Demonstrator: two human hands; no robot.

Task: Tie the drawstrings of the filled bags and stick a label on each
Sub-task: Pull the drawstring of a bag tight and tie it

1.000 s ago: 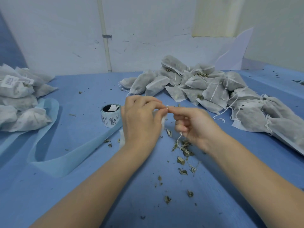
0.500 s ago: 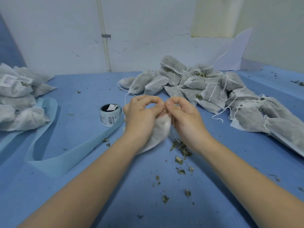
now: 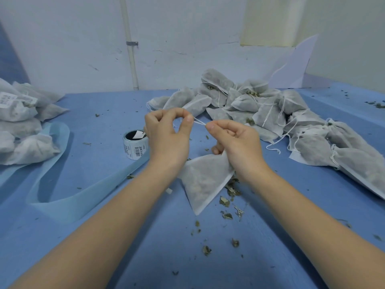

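Observation:
A filled white mesh bag (image 3: pixel 203 181) hangs below my right hand (image 3: pixel 235 142), its lower corner near the blue table. A short stretch of white drawstring (image 3: pixel 199 122) runs taut between my two hands. My left hand (image 3: pixel 167 134) pinches one end between thumb and forefinger. My right hand pinches the other end and holds the bag's gathered neck under its curled fingers. A roll of barcode labels (image 3: pixel 135 146) stands just left of my left wrist.
A heap of untied filled bags (image 3: pixel 260 109) with loose strings spreads from the middle back to the right edge. Labelled bags (image 3: pixel 18 126) are stacked at the far left on a light blue sheet (image 3: pixel 62 197). Dried leaf crumbs (image 3: pixel 227 203) litter the table (image 3: pixel 104 113).
My hands have drawn apart from touching, stretching the drawstring between them. The bag has shifted from under my left hand to below my right hand.

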